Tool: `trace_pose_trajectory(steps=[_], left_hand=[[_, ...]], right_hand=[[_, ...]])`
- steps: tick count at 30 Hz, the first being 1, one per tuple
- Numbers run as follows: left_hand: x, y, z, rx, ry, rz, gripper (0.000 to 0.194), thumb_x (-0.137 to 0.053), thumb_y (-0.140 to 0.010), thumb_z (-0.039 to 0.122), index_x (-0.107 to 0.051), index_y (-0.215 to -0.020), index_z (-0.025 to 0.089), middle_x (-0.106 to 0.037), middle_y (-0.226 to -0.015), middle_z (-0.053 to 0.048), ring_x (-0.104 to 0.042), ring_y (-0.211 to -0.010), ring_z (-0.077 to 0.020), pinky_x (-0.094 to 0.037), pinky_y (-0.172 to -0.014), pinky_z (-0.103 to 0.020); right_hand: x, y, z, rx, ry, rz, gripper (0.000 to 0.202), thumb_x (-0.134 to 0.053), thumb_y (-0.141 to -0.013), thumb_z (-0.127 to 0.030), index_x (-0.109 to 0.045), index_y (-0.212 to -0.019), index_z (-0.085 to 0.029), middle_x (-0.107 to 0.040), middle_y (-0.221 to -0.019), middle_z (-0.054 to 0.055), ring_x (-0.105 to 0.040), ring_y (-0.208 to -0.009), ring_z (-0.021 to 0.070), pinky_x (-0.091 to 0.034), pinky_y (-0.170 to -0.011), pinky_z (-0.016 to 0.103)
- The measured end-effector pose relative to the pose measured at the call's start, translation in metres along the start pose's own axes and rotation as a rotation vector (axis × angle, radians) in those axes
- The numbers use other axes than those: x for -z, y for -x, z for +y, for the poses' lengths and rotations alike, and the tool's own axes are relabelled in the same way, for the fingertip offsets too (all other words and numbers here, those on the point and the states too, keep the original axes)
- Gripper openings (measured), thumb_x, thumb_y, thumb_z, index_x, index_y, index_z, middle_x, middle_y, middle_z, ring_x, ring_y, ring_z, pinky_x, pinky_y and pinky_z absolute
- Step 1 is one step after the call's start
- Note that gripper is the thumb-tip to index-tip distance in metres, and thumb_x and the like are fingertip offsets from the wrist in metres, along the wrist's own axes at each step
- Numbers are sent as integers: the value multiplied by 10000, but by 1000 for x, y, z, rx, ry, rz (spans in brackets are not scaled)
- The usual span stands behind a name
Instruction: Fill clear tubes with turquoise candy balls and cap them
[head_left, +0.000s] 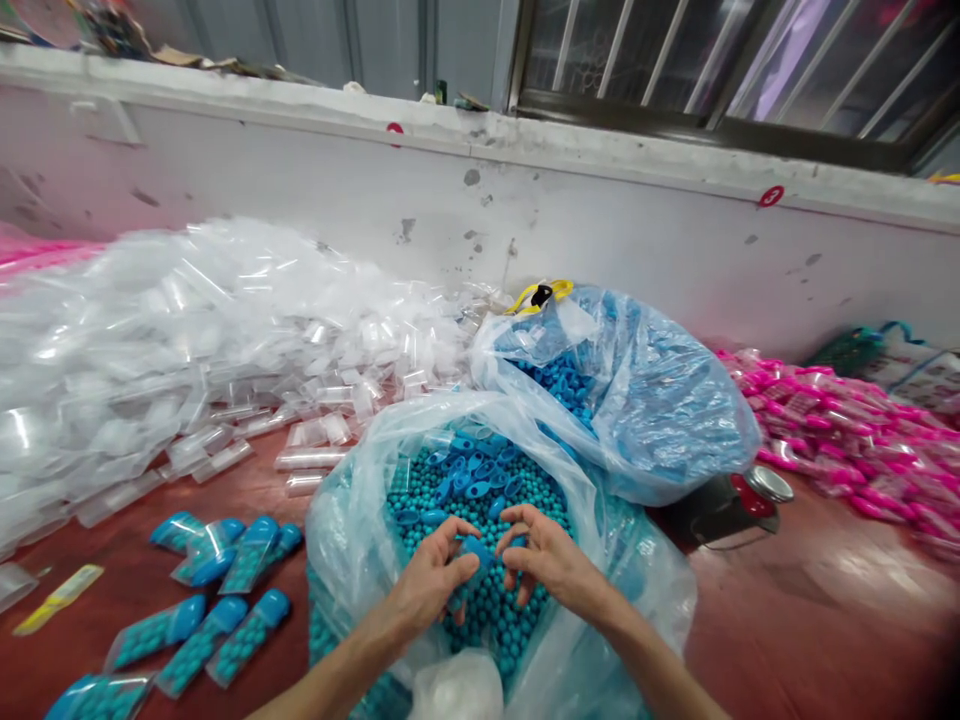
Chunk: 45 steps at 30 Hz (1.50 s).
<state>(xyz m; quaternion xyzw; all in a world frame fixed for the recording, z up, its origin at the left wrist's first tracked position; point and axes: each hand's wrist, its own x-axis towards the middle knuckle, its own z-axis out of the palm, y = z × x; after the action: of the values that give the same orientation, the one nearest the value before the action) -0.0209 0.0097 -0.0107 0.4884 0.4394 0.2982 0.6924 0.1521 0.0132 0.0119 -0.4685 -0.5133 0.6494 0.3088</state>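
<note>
My left hand [433, 572] is closed round a blue-capped container [474, 552], whose lower part is mostly hidden by the fingers. Close beside it, my right hand [551, 562] curls its fingers round a small blue plastic piece [517, 543]; its exact shape is hidden. Both hands are over an open clear plastic bag [349, 500] full of teal beads [510, 610]. On top of the beads, toward the back, lie several blue spoon-shaped pieces [476, 470].
Filled blue-capped containers [247, 640] and a yellow cutter knife [58, 600] lie at left. Behind them rises a heap of clear empty containers [187, 340]. Another bag [667, 400] holds blue pieces. Pink packages [847, 430] and a dark metal device [720, 510] are at right.
</note>
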Motion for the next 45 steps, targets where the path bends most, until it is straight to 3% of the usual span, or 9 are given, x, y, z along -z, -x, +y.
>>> trace_pose_trajectory(steps=[5,8,12,17,22,27,31,39,45], left_hand=[[-4,-1,2,-52,-2,57,296,-511,-705,388,-412,-913,203,-408,-563,100,-354,-329,-31,-310,-300,-150],[-4,-4,3,-67,-27,115,257,-492,-716,360,-419,-915,214,-368,-555,106,-312,-341,-36,-331,-314,-164],[-6,-1,6,-43,-32,162,276,-489,-722,310,-426,-973,215,-403,-580,91,-348,-383,-47,-310,-350,-159],[-9,1,5,-112,51,210,448,-520,-726,285,-411,-1153,204,-434,-607,68,-402,-480,-69,-346,-474,-186],[-11,-3,-2,-245,72,213,351,-546,-726,296,-511,-1056,182,-551,-793,6,-497,-743,-128,-385,-709,-229],[-14,2,-2,-171,99,173,355,-552,-722,291,-500,-1058,192,-556,-739,27,-498,-706,-123,-382,-696,-231],[-20,5,1,-155,37,245,237,-523,-722,249,-526,-949,182,-536,-691,37,-474,-665,-116,-375,-646,-217],[-26,0,-2,-164,11,329,178,-521,-720,270,-515,-876,185,-532,-683,37,-484,-658,-120,-379,-618,-218],[-22,7,2,-91,60,208,313,-534,-728,335,-460,-988,179,-530,-667,44,-502,-593,-113,-397,-593,-231]], right_hand=[[-6,-10,6,54,119,179,413,-515,-679,-218,-364,-1063,-194,-520,-914,17,-563,-528,98,-443,-376,209],[-13,-9,4,116,297,257,410,-482,-730,-232,-410,-1129,-170,-547,-1000,65,-566,-582,113,-475,-470,246],[-23,0,0,164,491,138,625,-505,-763,-275,-266,-1330,-167,-538,-1139,91,-572,-869,177,-453,-782,321],[-36,7,-4,202,739,0,940,-676,-608,-300,-156,-1376,-150,-310,-1359,133,-338,-1212,266,-333,-958,372],[-50,5,1,232,876,189,860,-609,-628,-265,-189,-1355,-77,-405,-1248,192,-470,-1095,281,-422,-862,397],[-52,5,12,317,941,224,854,-574,-603,-286,-208,-1340,-55,-449,-1212,214,-507,-1048,302,-445,-827,418],[-53,7,18,294,1010,252,837,-570,-571,-263,-261,-1312,-30,-460,-1188,238,-501,-1046,331,-460,-796,434],[-52,6,23,345,926,217,840,-590,-596,-258,-233,-1333,-70,-466,-1157,198,-529,-976,297,-466,-773,421],[-35,14,9,207,740,13,772,-553,-707,-286,-184,-1369,-138,-375,-1298,156,-453,-1110,243,-388,-904,361]])
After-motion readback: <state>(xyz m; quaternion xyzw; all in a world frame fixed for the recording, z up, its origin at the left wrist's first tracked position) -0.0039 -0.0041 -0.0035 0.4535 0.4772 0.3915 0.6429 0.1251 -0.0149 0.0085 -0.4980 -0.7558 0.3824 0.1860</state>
